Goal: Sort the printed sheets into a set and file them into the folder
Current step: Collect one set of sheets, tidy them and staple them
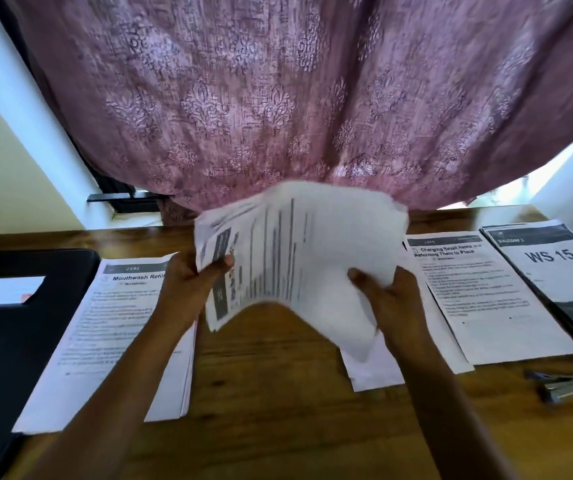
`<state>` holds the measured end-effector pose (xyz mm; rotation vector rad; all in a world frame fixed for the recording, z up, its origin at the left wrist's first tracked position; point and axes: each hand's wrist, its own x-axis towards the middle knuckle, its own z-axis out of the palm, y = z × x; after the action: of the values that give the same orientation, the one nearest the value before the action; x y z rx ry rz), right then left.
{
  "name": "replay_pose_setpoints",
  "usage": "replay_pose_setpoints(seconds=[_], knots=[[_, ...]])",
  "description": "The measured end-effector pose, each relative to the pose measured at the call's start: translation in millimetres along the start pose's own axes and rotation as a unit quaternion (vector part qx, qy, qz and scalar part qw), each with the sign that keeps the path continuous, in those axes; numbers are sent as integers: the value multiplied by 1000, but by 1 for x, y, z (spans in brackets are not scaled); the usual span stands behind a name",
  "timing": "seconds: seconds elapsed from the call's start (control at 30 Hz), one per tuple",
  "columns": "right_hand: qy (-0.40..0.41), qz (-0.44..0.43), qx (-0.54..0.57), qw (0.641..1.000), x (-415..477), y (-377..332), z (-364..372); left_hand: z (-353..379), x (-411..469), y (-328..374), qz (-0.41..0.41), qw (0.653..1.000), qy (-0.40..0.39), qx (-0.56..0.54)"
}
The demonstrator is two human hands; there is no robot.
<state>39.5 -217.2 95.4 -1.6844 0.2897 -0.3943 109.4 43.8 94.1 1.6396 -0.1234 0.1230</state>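
A thick bundle of printed sheets [298,251] is lifted above the middle of the wooden table, blurred and bowed upward. My left hand [191,289] grips its left edge, thumb on top. My right hand [385,299] grips its right lower corner. A black folder [8,334] with a white label lies shut at the far left. Beside it lies a pile headed "Mouthwash Refill" [111,341]. Right of the hands lie a pile headed "Charging Small Items" [479,299] and a pile marked "WS 15" [555,271]. Some plain white sheets [371,372] lie under my right wrist.
A stapler [562,388] lies near the table's right front edge. A pink patterned curtain [278,98] hangs behind the table's far edge. Bare wood [278,393] shows between my forearms.
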Motion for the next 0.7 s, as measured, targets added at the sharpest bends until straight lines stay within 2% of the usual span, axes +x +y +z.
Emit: replay_pose_setpoints(seconds=[0.07,0.1,0.17,0.27,0.4,0.57,0.7], knots=[[31,-69,-24,997,-3,-8,3,11,-20,7,98,994,50,22],[36,-81,-40,995,-6,-4,7,19,-28,3,121,989,73,35],[38,-60,-63,996,-11,18,21,33,-43,-17,112,987,94,71],[25,-22,5,999,-16,41,33,46,-51,-40,103,981,97,130],[32,-38,50,998,-7,38,29,44,-45,-42,98,978,156,99],[11,-10,52,999,-6,52,40,41,-53,-63,70,971,157,165],[15,1,73,997,-7,56,47,32,-56,-80,50,974,143,166]])
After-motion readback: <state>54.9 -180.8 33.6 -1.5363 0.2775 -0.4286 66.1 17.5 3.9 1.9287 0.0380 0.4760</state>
